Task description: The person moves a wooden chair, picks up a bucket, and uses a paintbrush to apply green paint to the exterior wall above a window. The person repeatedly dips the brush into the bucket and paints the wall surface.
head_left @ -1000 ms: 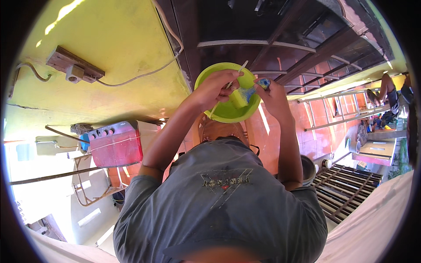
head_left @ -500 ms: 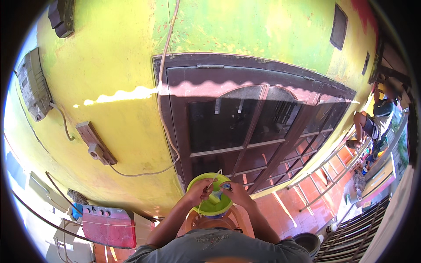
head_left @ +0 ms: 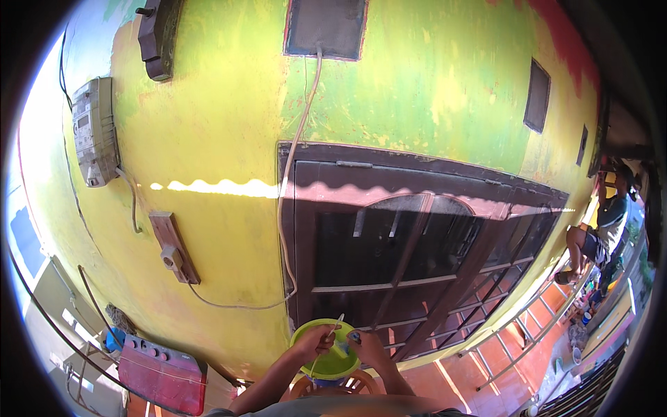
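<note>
The person's forearms are cut off at the lower edge, and what the hands point(head_left: 340, 342) pinch over the green bowl point(head_left: 324, 356) is too small to tell.

Illumination: strong daylight is cast on the yellow-green wall point(head_left: 229, 139) across the upper frame.
Shadow: a scalloped shadow edge is drawn across the wall and the dark door point(head_left: 403, 257); everything below it is shaded.
Glare: the left rim is washed out to white-blue.
Distortion: straight edges are bent toward the rim, and black corners are left by the fisheye circle.
Sharpness: the centre is rendered crisply; the figures at right are softened.
</note>
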